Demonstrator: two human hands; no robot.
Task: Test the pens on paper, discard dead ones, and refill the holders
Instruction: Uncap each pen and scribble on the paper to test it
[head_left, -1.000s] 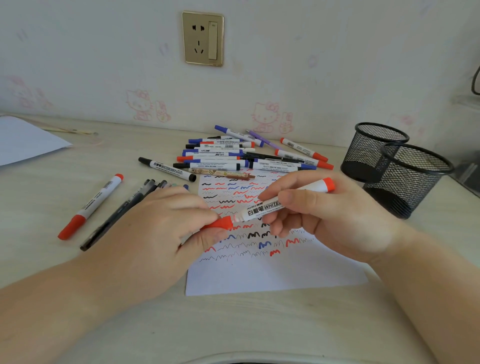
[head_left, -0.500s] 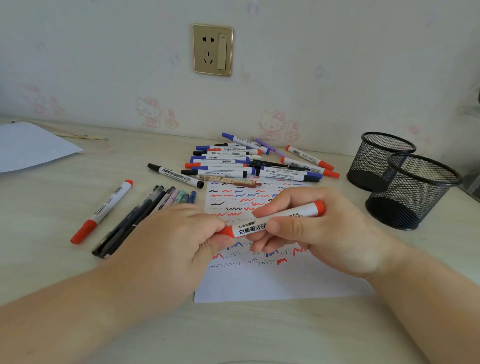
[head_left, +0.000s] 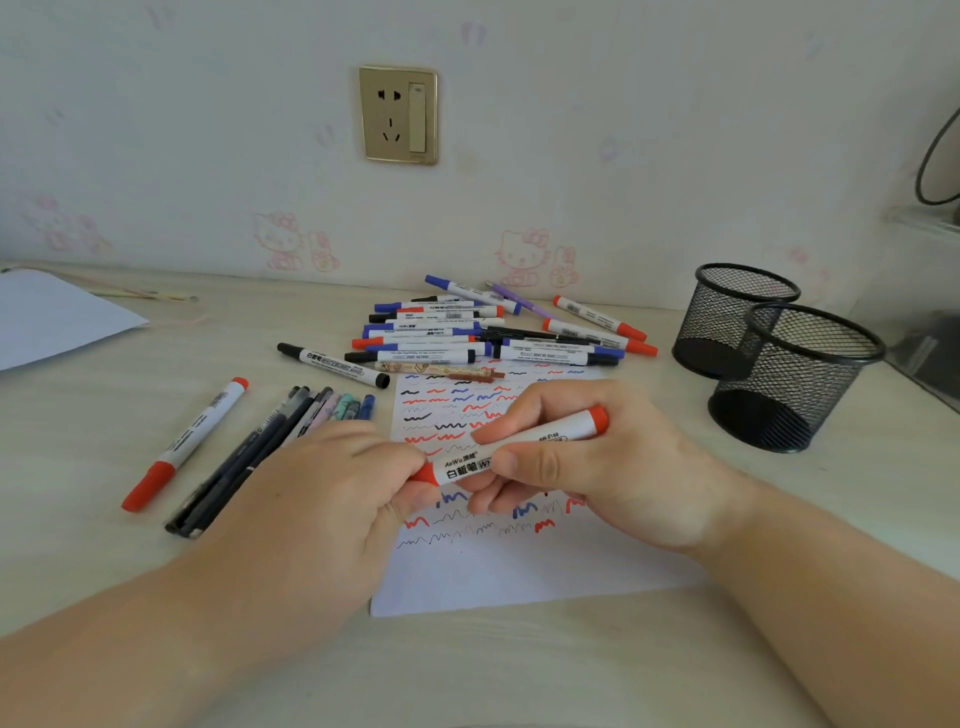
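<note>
Both hands, left hand (head_left: 332, 483), right hand (head_left: 587, 467), gripping marker (head_left: 519, 447)

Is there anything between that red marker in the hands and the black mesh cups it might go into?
Nothing visible blocks it. The red marker is held in both the left hand and the right hand above the paper; bare desk lies between it and the open-topped mesh holders.

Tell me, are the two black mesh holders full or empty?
Empty, as far as visible: both mesh holders stand upright, with no pens showing inside or above their rims.
</note>
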